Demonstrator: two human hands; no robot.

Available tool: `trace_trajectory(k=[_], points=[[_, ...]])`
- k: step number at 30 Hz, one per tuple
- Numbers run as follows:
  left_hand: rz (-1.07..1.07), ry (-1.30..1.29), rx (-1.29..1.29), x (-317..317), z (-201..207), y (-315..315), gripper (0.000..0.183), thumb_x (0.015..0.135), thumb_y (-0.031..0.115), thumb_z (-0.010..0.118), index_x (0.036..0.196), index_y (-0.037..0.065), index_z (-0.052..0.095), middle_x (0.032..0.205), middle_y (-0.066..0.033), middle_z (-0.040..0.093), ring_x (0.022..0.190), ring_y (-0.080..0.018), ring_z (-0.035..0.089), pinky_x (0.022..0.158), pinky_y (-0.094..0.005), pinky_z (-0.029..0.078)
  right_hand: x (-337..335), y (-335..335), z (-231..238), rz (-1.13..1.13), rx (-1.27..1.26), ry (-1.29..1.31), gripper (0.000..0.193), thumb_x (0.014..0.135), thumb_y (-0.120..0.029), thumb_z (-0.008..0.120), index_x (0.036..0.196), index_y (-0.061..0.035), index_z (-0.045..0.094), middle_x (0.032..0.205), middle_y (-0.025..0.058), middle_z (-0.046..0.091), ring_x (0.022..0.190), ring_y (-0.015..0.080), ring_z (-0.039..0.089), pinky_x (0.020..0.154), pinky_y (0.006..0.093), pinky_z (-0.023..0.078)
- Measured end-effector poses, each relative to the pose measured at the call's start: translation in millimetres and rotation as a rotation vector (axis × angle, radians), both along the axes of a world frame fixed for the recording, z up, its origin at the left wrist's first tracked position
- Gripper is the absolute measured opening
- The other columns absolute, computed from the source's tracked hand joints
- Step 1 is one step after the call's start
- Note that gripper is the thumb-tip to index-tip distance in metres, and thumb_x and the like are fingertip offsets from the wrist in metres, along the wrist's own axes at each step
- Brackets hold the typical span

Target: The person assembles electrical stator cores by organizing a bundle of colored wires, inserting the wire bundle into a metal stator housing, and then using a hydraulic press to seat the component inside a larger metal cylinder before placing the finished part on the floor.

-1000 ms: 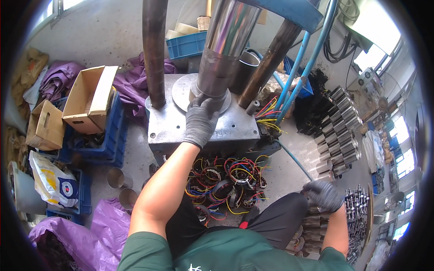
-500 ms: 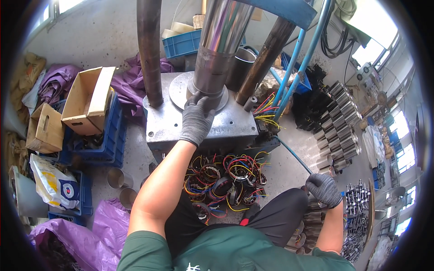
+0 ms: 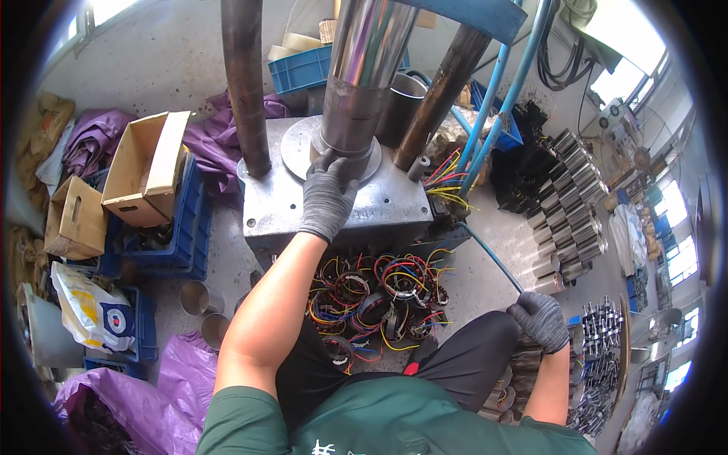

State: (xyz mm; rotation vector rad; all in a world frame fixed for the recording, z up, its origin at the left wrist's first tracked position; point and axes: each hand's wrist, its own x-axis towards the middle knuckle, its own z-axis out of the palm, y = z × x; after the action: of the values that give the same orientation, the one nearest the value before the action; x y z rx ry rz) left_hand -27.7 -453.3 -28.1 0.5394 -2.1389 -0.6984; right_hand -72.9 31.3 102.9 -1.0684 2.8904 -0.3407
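Steel cylinder (image 3: 353, 114) stands under shiny press ram (image 3: 370, 45), on round plate (image 3: 298, 148) set back from press bed's (image 3: 262, 216) front edge; worker's L hand (image 3: 328, 201) at its foot.

L fingers bent vs. cyl. front, not wrapped round it; R hand (image 3: 540, 322) curled, apparently gripping end of blue rod (image 3: 493, 258) that runs from nr bed's front R corner. Step in hand: prob. steadying cyl. w/ L while R minds rod; next move, I'd judge, calls for L fingers well clear before any pressing. Containers: beyond bed's back edge, blue crate (image 3: 299, 74) w/ pale rolls (image 3: 303, 44); off L edge, cardboard box (image 3: 144, 171) atop stacked blue crates (image 3: 196, 220), dark bits inside crates, kind unclear; nr them, white bag (image 3: 91, 307), contents hidden.
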Motion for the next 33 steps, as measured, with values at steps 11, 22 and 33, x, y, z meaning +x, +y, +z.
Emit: trace_trajectory(k=[11,22,33], points=[[0.0,0.001,0.013,-1.2,0.5,0.4,0.049,0.081,0.014,0.076,0.129,0.008,0.066,0.146,-0.0218,0.054,0.132,-0.0441,0.052,0.113,-0.0496,0.045,1.8,-2.4,0.9,0.035,-0.005,0.035,0.021,0.085,-0.02,0.076,0.086,0.0005,0.071,0.078,0.0205,0.065,0.075,0.0383,0.066,0.071,0.0444,0.053],[0.019,-0.019,-0.032,-0.6,1.5,1.1,0.051,0.082,0.014,0.078,0.13,0.004,0.065,0.147,-0.0192,0.054,0.13,-0.0417,0.053,0.113,-0.046,0.045,-5.4,-2.3,10.5,0.096,0.05,-0.035,0.019,0.086,-0.021,0.075,0.092,-0.0028,0.073,0.086,0.0196,0.07,0.083,0.0391,0.069,0.075,0.0458,0.055],[0.019,-0.02,-0.015,1.0,2.8,2.1,0.051,0.082,0.014,0.078,0.131,0.005,0.066,0.147,-0.0194,0.054,0.131,-0.0412,0.053,0.113,-0.0459,0.045,-3.5,-11.1,21.0,0.067,-0.091,-0.141,0.025,0.085,-0.008,0.07,0.109,-0.0045,0.075,0.099,0.0177,0.073,0.089,0.0364,0.072,0.082,0.0419,0.058]])
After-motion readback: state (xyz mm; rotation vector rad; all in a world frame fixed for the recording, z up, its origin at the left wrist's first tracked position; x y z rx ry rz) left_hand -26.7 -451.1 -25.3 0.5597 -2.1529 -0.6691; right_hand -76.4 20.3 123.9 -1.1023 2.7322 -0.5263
